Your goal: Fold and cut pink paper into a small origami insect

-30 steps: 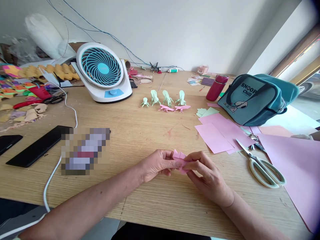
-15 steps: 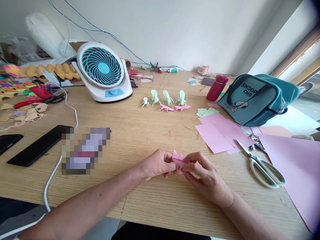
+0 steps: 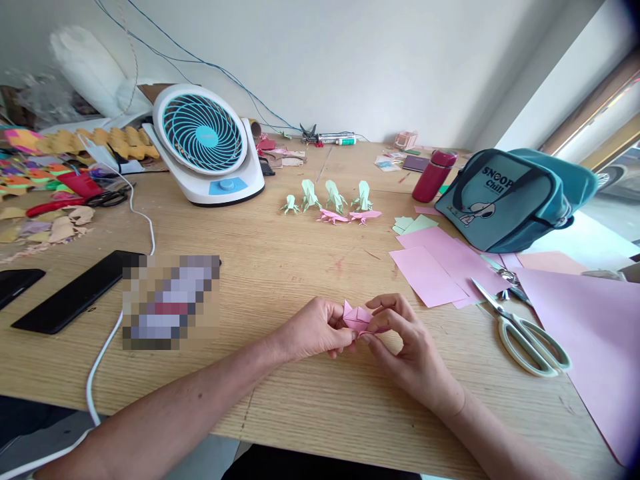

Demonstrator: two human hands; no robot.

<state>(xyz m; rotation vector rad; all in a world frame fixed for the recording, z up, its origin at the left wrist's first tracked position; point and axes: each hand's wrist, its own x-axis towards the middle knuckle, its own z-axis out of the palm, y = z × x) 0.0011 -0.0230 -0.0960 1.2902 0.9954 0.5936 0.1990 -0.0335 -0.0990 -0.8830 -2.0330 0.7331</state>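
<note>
Head view: left hand (image 3: 315, 331) pinches the pink folded paper (image 3: 357, 317) from the left; right hand (image 3: 417, 357) grips its right side between thumb and fingers. Paper over near tabletop (image 3: 300, 267); green origami figures (image 3: 335, 197) beyond, scissors (image 3: 501, 312) rightward.

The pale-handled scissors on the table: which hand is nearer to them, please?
Right: the right hand is left of the scissors, not touching; the left hand is farther left.

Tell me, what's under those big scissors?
Under the scissors, a pink sheet lies beneath the tips; tabletop shows through the handle loops. Anything covered directly beneath them can't be seen.
</note>
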